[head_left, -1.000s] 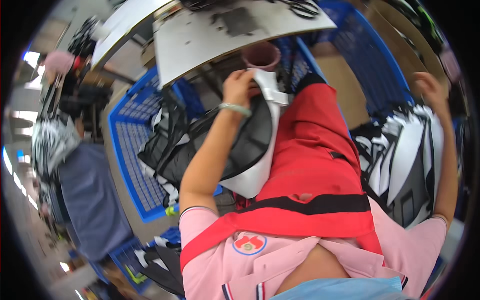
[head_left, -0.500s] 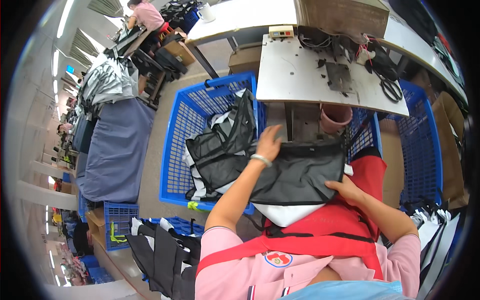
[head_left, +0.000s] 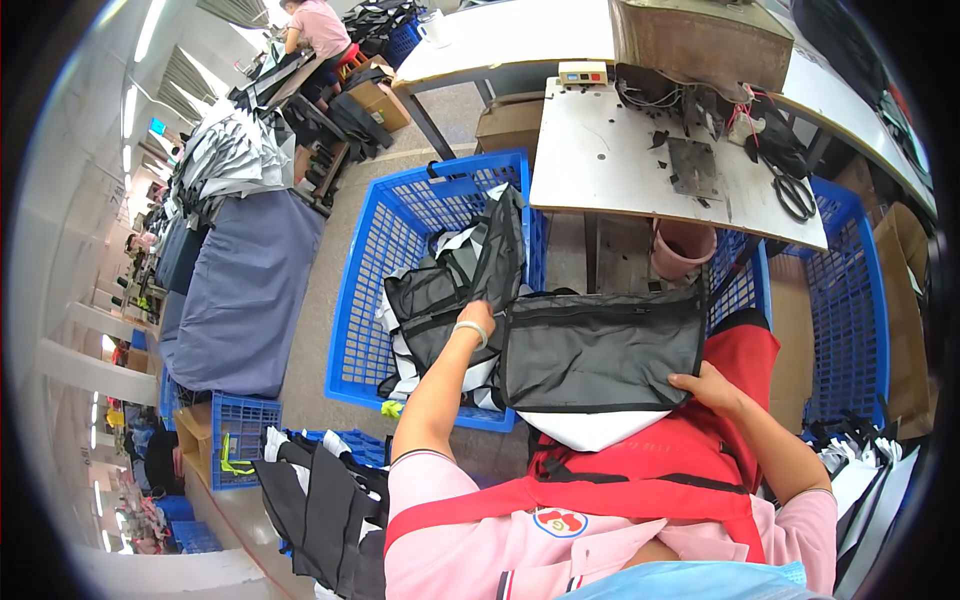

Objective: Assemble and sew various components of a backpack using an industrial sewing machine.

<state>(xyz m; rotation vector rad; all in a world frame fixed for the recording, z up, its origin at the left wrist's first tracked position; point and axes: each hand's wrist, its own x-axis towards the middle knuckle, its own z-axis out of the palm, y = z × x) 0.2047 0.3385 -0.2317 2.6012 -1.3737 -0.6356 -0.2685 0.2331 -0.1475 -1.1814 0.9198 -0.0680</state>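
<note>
Across my lap lies a black fabric panel with a dark strip along its far edge and a white sheet showing below its near edge. My right hand pinches the panel's near right corner, thumb on top. To the left, my left hand, with a pale band at the wrist, is closed on a black fabric piece at the right side of the pile in the blue basket. Its fingertips are partly hidden. More black and white pieces lie under and beside it.
A white worktable with a machine and black scissors stands ahead. Below it is a pink bucket. Another blue basket stands at right; black pieces are heaped at lower left. Another person sits far off.
My left hand has moved left and nearer, off the panel's far edge and onto the pieces in the basket. The panel now lies flatter; my right hand still holds its corner.
</note>
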